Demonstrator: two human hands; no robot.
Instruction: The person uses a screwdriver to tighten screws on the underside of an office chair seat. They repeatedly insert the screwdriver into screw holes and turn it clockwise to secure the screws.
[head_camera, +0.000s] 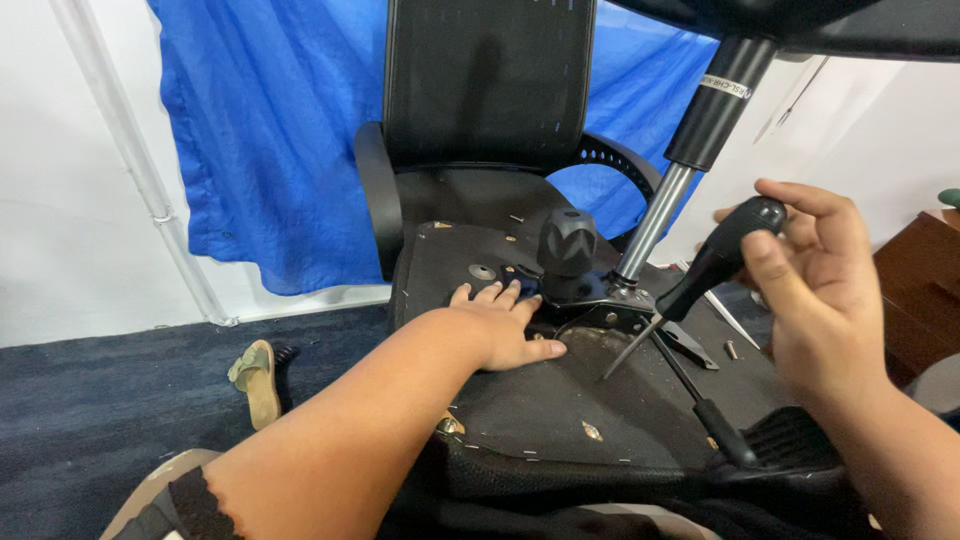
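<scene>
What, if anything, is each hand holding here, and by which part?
The right hand holds a screwdriver by its black handle, tip down toward the metal plate. The left hand holds nothing; it lies flat on the seat underside.

- An upturned seat (560, 400) lies in front of an upright chair (480, 110).
- The mechanism plate (600, 300) sits on the seat's underside, a gas cylinder (690, 150) rising from it to the upper right.
- The left hand (505, 325) rests left of the plate.
- The right hand (820, 290) holds a screwdriver (700, 280) right of the cylinder.
- A sandal (258, 375) lies on the floor (90, 420), far left.
</scene>
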